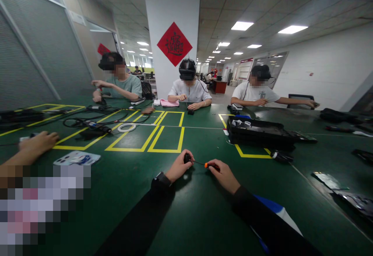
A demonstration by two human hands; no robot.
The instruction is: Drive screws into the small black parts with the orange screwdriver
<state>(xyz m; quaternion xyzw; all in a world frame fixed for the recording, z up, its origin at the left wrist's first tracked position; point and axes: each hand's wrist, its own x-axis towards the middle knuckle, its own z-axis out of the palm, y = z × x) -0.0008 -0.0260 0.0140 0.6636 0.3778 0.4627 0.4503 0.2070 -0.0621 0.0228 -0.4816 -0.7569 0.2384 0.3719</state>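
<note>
The left hand (178, 168) has its grip closed around a small, dark, rounded piece (187, 157), which sits at the curled fingertips, while the grip of the right hand (223, 173) is wrapped around the black handle of what looks like a slim screwdriver (206, 165) with a bright orange collar and a thin shaft. That shaft bridges the gap between the two grips, its end at or very near the dark piece; whether the tip is seated in anything is too small to tell. The likeliest trouble is a slip: a narrow tip pushed off its line could skid across the piece towards the left fingers close by. The piece could also twist if the left grip is too light, as its rounded shape probably gives little to hold against turning. Anything tiny that falls could roll on the smooth, glossy green desk (192, 217) below both grips. Behind the right grip, a soft-looking blue-and-white item (268, 204) lies partly under the black sleeve (250, 205). Beyond that grip stands a black, stiff-walled rectangular tray (250, 135); beyond the left grip lies a smooth, white coiled ring (127, 127).
</note>
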